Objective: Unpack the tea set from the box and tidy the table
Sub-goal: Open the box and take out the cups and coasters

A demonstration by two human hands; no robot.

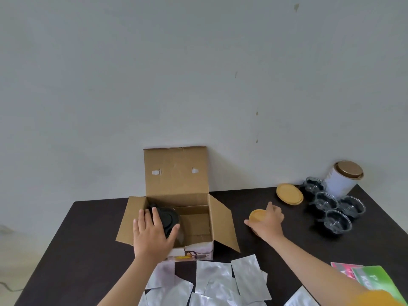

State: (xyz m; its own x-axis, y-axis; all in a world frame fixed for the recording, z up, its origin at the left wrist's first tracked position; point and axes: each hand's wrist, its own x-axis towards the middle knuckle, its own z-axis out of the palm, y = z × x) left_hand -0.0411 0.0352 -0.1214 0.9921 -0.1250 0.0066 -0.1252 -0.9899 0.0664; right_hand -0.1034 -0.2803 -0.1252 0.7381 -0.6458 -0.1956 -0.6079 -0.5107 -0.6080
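Note:
An open cardboard box (pixel 199 208) stands on the dark table (pixel 88 239) with its lid flap upright. Inside, at its left, sits a glass teapot with a black lid (pixel 169 217). My left hand (pixel 152 233) reaches into the box and grips the teapot's top. To the right of the box my right hand (pixel 268 221) holds a stack of round tan coasters (pixel 257 216) just above the table. More tan coasters (pixel 289 193) lie stacked further back. Several glass cups (pixel 337 220) stand grouped at the right.
A white tin with a bronze lid (pixel 343 178) stands at the back right by the wall. Several silver foil pouches (pixel 220 281) lie along the near edge. Pink and green packets (pixel 371 278) lie at the near right. The wall runs right behind the table.

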